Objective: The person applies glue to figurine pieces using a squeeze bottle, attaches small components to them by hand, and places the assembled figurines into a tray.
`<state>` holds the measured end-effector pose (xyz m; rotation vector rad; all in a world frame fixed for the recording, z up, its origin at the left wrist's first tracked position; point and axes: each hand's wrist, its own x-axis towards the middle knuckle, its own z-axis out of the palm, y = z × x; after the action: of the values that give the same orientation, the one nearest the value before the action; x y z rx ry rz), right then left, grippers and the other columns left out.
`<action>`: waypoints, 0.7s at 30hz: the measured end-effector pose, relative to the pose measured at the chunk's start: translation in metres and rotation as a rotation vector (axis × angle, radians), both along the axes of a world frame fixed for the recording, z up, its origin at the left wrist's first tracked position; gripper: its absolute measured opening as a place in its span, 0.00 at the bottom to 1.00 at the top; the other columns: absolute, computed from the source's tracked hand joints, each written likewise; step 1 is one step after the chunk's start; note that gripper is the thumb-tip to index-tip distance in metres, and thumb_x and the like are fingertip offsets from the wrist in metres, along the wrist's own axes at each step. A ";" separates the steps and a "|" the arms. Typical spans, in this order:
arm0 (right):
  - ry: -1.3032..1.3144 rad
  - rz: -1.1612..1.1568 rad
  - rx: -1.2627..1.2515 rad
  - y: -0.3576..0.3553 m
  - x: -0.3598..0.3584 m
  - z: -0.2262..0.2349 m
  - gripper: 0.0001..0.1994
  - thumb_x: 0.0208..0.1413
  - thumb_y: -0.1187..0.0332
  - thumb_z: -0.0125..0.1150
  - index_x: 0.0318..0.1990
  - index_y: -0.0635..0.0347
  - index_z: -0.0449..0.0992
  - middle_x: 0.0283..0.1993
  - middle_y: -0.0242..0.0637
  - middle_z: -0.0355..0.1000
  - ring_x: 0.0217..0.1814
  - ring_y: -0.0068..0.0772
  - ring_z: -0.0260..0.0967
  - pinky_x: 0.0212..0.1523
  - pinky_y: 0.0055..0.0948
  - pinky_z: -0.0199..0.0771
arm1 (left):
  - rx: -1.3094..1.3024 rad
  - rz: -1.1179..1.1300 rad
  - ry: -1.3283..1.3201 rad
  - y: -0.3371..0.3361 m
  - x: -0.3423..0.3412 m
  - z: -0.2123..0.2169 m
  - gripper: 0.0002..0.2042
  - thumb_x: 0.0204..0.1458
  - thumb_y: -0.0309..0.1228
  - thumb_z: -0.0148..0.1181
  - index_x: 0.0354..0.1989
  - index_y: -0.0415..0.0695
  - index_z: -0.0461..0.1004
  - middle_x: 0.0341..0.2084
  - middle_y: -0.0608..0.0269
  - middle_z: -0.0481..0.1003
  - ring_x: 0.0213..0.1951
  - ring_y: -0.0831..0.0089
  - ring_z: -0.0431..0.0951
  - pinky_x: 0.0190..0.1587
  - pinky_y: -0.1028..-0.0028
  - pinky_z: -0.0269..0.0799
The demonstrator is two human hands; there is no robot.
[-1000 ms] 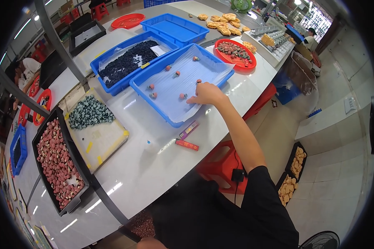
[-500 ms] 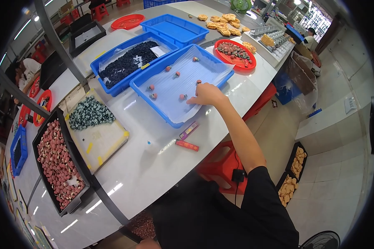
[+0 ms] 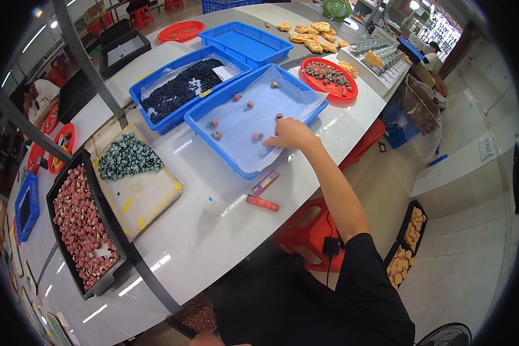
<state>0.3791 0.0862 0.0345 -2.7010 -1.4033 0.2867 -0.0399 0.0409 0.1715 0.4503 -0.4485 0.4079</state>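
A blue tray [image 3: 216, 151] lined with white sheeting lies ahead of me, with several small pink-and-dark ball-shaped pieces spread on it. Above its right part is my right hand [image 3: 294, 134], thumb stretched out and apart from the bent fingers. The thumb tip comes close to one pink piece [image 3: 257, 136]. Another small reddish-dark piece [image 3: 279, 116] shows at the far side of the fingers; whether they touch it I cannot tell. Only a bit of my left hand [image 3: 206, 339] shows at the lower edge, its fingers hidden.
Beyond stand a blue tray of black pieces [image 3: 181, 86], another blue tray [image 3: 248, 46] and a red plate of mixed pieces [image 3: 352, 95]. To the left are dark green-white pieces [image 3: 130, 157] on a board and a black bin of pink pieces [image 3: 81, 230]. A red stool [image 3: 305, 230] stands below.
The whole view has shifted slightly, moving the table and trays a little right and down in the picture. My right hand keeps nearly the same place over the tray.
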 end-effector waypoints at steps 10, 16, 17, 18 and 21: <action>0.141 -0.081 -0.230 0.005 -0.005 0.015 0.36 0.40 0.43 0.63 0.49 0.68 0.72 0.61 0.58 0.58 0.56 0.50 0.66 0.54 0.36 0.67 | 0.214 0.034 -0.066 0.012 0.013 -0.005 0.05 0.46 0.16 0.59 0.32 0.27 0.74 0.32 0.39 0.73 0.31 0.53 0.77 0.32 0.67 0.75; -0.002 -0.019 -0.009 -0.002 0.000 -0.005 0.25 0.39 0.44 0.64 0.21 0.62 0.79 0.21 0.42 0.74 0.29 0.42 0.73 0.34 0.34 0.73 | 0.250 0.114 -0.048 0.012 0.013 -0.003 0.04 0.42 0.14 0.62 0.27 0.27 0.75 0.28 0.40 0.75 0.26 0.56 0.78 0.29 0.70 0.76; -0.004 -0.014 -0.005 -0.002 0.001 -0.006 0.25 0.39 0.44 0.64 0.22 0.62 0.79 0.22 0.43 0.74 0.29 0.42 0.73 0.34 0.34 0.73 | 0.259 0.131 -0.051 0.012 0.013 -0.003 0.04 0.41 0.14 0.63 0.26 0.27 0.75 0.27 0.40 0.75 0.25 0.57 0.78 0.29 0.70 0.77; -0.004 -0.012 -0.005 -0.001 -0.001 -0.004 0.25 0.39 0.44 0.64 0.22 0.62 0.79 0.22 0.43 0.74 0.29 0.42 0.73 0.34 0.34 0.73 | 0.267 0.149 -0.053 0.012 0.013 -0.002 0.03 0.41 0.14 0.63 0.25 0.28 0.75 0.26 0.40 0.75 0.25 0.58 0.79 0.29 0.71 0.77; 0.020 -0.036 -0.054 0.000 -0.002 -0.003 0.25 0.38 0.44 0.65 0.22 0.62 0.79 0.22 0.43 0.74 0.30 0.42 0.73 0.35 0.35 0.73 | 0.259 0.183 -0.048 0.012 0.011 -0.002 0.03 0.41 0.14 0.62 0.24 0.29 0.75 0.25 0.42 0.75 0.24 0.59 0.79 0.29 0.71 0.77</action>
<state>0.3769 0.0861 0.0319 -2.7555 -1.3592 0.3523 -0.0291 0.0529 0.1691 0.7372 -0.5112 0.5406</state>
